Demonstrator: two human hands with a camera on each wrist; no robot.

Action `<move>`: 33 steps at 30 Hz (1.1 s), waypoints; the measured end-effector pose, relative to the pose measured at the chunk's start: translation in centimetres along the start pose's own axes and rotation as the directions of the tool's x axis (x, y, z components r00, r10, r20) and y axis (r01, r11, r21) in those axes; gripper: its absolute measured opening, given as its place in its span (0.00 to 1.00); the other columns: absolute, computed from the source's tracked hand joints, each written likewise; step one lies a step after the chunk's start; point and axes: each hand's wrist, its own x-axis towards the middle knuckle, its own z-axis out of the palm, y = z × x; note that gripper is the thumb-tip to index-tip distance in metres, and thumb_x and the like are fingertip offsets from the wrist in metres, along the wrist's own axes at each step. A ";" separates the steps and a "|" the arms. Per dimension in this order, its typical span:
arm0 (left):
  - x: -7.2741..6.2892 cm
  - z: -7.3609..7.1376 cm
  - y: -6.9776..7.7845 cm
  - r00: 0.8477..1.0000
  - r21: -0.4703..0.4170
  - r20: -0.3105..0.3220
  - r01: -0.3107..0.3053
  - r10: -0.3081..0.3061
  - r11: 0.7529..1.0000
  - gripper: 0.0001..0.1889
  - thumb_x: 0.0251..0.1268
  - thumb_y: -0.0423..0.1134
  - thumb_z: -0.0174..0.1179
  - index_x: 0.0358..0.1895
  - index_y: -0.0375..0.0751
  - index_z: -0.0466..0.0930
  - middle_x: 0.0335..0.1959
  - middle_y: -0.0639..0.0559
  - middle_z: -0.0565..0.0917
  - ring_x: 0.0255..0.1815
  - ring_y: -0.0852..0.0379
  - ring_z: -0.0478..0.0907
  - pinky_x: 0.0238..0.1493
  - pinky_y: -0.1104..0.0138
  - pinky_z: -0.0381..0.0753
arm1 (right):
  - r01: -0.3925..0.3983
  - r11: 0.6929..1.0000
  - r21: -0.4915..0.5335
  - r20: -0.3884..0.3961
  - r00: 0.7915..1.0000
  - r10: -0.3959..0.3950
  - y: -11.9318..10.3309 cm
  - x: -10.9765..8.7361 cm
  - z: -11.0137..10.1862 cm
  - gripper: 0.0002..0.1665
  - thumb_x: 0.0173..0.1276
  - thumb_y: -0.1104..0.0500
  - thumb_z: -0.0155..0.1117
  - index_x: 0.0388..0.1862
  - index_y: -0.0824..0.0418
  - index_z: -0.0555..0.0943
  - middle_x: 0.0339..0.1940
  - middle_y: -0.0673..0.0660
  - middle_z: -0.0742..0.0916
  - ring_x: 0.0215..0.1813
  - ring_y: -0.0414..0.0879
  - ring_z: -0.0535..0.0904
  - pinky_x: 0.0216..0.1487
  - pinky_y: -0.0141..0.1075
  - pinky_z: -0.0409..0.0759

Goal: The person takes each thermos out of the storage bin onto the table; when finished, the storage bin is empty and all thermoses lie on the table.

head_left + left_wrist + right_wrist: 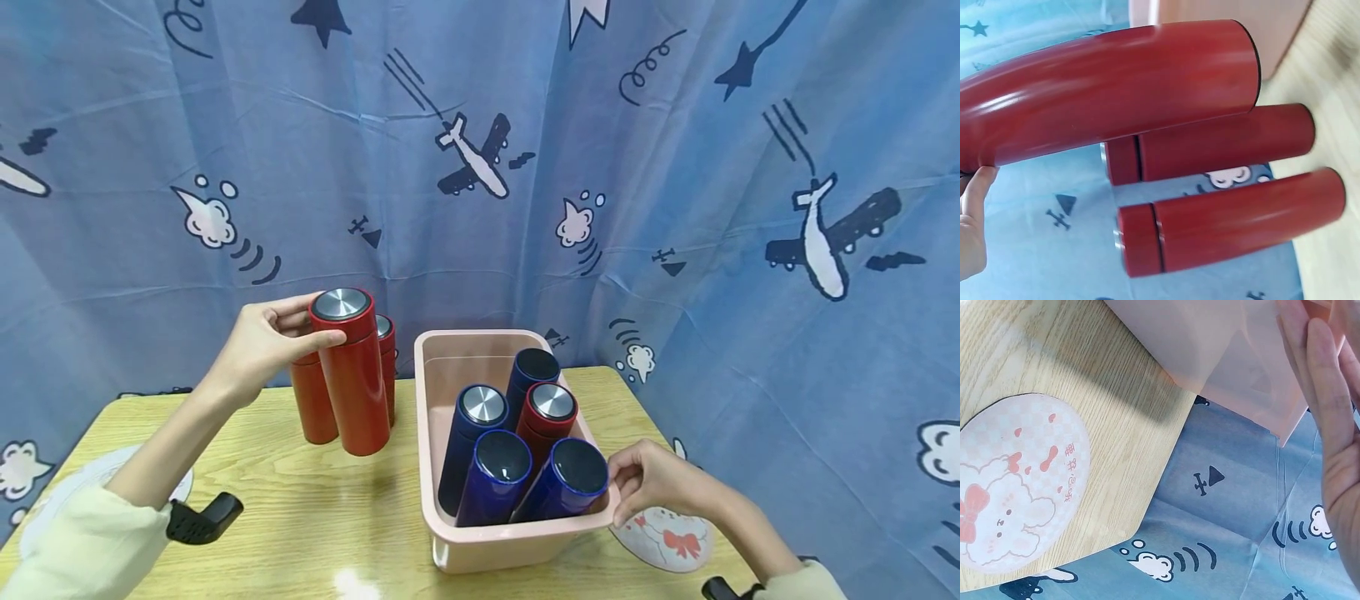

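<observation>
My left hand [273, 346] grips a red thermos bottle [356, 387] near its steel-topped lid, upright and raised above the table. Behind it stand two more red thermoses, one to the left [313, 404] and one to the right [387, 367]; the left wrist view shows both lower bodies [1229, 140] on the wood. My right hand [660, 479] pinches the near right rim of a pink plastic bin [480, 550]. Inside the bin are a red thermos [551, 402] and several blue ones, among them a steel-topped one [480, 408] and a dark-lidded one [502, 458].
The bin stands on a wooden table [300, 517] to the right of the loose bottles. A round rabbit-print mat [1022, 481] lies right of the bin, and a pale round mat [67, 500] is under the left forearm. A blue patterned curtain [315, 167] hangs behind.
</observation>
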 end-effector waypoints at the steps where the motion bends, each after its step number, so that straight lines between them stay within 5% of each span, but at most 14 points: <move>1: -0.1 -0.1 -0.3 1.000 0.002 0.002 -0.001 0.001 1.000 0.36 0.57 0.43 0.70 0.68 0.37 0.67 0.56 0.38 0.79 0.46 0.68 0.81 0.45 0.71 0.81 | -0.001 1.000 0.003 -0.001 1.000 0.001 0.0 0.0 0.0 0.20 0.51 0.69 0.75 0.32 0.82 0.75 0.27 0.59 0.86 0.32 0.40 0.85 0.32 0.33 0.84; 23: -3.1 -2.2 -6.1 0.997 0.099 0.004 0.074 -0.074 0.992 0.38 0.58 0.42 0.69 0.70 0.35 0.63 0.64 0.36 0.71 0.50 0.73 0.75 0.46 0.81 0.74 | 0.006 1.000 0.028 0.006 1.000 -0.006 0.0 0.0 0.0 0.21 0.52 0.68 0.74 0.33 0.83 0.74 0.28 0.60 0.87 0.33 0.39 0.85 0.33 0.33 0.84; 33: -3.8 -3.3 -7.3 0.995 0.088 0.010 0.094 -0.095 0.992 0.39 0.58 0.42 0.69 0.70 0.32 0.62 0.65 0.32 0.69 0.47 0.78 0.74 0.46 0.80 0.75 | -0.005 1.000 0.026 0.001 1.000 0.005 0.0 0.0 0.1 0.21 0.52 0.67 0.74 0.33 0.83 0.74 0.28 0.60 0.87 0.32 0.39 0.85 0.33 0.33 0.84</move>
